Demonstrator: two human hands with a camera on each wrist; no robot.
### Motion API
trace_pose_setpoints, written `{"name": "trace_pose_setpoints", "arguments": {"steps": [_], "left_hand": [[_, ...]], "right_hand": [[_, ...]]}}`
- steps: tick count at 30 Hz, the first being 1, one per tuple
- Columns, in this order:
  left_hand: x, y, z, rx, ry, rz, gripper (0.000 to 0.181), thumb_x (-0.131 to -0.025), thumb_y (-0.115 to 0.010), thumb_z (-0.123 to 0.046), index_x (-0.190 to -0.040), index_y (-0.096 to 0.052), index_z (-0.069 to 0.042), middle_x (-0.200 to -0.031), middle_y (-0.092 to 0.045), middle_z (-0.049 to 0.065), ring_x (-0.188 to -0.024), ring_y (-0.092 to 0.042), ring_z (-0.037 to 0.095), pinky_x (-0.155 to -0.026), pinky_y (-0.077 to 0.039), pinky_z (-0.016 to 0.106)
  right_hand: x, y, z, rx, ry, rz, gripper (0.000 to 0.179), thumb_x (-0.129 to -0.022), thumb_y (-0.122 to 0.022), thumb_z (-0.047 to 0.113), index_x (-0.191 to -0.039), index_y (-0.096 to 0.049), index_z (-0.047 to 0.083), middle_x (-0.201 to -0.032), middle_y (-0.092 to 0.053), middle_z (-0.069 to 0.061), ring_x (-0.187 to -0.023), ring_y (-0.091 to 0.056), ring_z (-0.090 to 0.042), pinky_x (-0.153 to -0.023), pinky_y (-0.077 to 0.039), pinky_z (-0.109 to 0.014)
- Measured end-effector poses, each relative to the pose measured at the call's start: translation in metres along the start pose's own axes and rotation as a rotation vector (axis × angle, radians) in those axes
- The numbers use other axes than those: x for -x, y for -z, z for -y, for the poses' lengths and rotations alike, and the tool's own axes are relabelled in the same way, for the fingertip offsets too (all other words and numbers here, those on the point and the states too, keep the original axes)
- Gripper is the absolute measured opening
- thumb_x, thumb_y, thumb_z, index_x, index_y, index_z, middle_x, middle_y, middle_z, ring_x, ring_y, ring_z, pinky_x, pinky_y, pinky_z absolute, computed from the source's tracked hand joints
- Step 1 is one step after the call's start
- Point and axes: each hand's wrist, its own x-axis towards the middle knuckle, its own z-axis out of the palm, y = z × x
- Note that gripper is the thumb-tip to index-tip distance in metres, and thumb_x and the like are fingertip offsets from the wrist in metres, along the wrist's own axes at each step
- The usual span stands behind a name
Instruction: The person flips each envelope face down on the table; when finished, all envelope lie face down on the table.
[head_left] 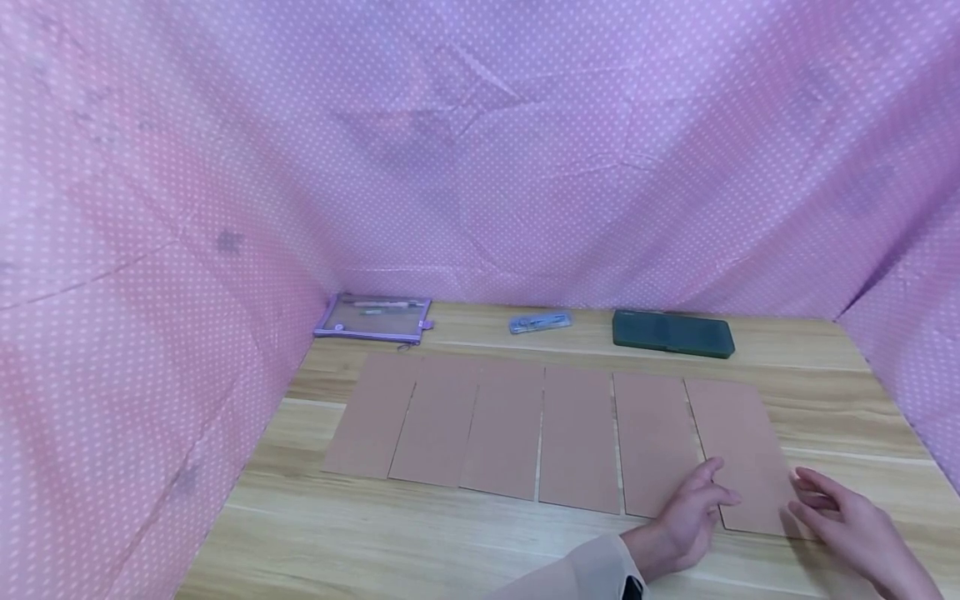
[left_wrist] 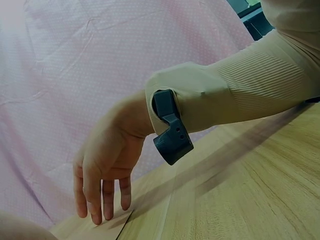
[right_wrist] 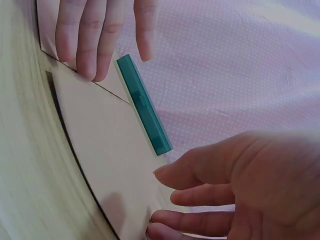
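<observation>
Several brown cardboard rectangles lie side by side in a row on the wooden table. My left hand (head_left: pixel 682 521) rests its fingertips by the seam between the rightmost cardboard rectangle (head_left: pixel 735 450) and its neighbor (head_left: pixel 652 442). In the right wrist view, the straight fingers of that left hand (right_wrist: pixel 95 40) press down across this seam. At the outer edge of the rightmost piece is my right hand (head_left: pixel 847 521), its thumb apart from the fingers. The left wrist view shows the right hand (left_wrist: pixel 107 155) with fingers pointing down beside the cardboard's edge.
Behind the row lie a purple-edged mesh zip pouch (head_left: pixel 375 318) with pens, a small light-blue case (head_left: pixel 540 322) and a dark green box (head_left: pixel 672 333). Pink dotted cloth (head_left: pixel 480 167) hangs around the wooden table (head_left: pixel 360 542). A black device (left_wrist: pixel 172 125) sits on the right wrist.
</observation>
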Motion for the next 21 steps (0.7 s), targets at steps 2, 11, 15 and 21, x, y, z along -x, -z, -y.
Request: {"name": "trace_pose_setpoints", "arguments": {"steps": [2, 11, 15, 21], "left_hand": [[0.001, 0.000, 0.000, -0.002, 0.005, -0.002, 0.070, -0.086, -0.047, 0.000, -0.154, -0.029, -0.002, -0.165, -0.009, 0.028, -0.153, -0.002, 0.050, -0.123, -0.004, 0.066], [0.006, 0.014, -0.040, -0.246, -0.046, 0.100, 0.062, -0.094, -0.046, -0.008, -0.154, -0.031, -0.002, -0.166, -0.023, 0.017, -0.155, -0.019, 0.036, -0.127, -0.018, 0.053], [0.011, 0.037, -0.076, -0.583, -0.121, 0.138, 0.052, -0.099, -0.049, -0.020, -0.150, -0.043, -0.012, -0.159, -0.043, 0.005, -0.146, -0.041, 0.018, -0.117, -0.038, 0.030], [0.029, 0.091, -0.140, -1.023, -0.282, 0.145, 0.057, -0.102, -0.049, -0.038, -0.156, -0.035, -0.026, -0.164, -0.033, -0.005, -0.150, -0.035, 0.018, -0.122, -0.032, 0.038]], "right_hand": [[0.002, 0.000, -0.001, 0.013, 0.000, -0.016, 0.065, -0.097, -0.064, 0.029, -0.137, -0.043, -0.017, -0.123, -0.062, -0.037, -0.081, -0.036, 0.029, -0.063, -0.042, -0.014], [0.005, 0.012, 0.003, 0.037, 0.012, -0.099, 0.062, -0.098, -0.062, 0.029, -0.137, -0.045, -0.015, -0.128, -0.056, -0.041, -0.079, -0.035, 0.029, -0.062, -0.050, -0.026], [0.000, 0.014, 0.011, 0.027, 0.060, -0.169, 0.062, -0.098, -0.062, 0.032, -0.138, -0.046, -0.012, -0.127, -0.055, -0.043, -0.084, -0.028, 0.031, -0.061, -0.049, -0.020], [-0.014, -0.002, 0.032, -0.030, 0.273, -0.425, 0.052, -0.097, -0.063, 0.020, -0.140, -0.048, -0.006, -0.133, -0.051, -0.040, -0.132, -0.028, 0.021, -0.106, -0.024, -0.002]]}}
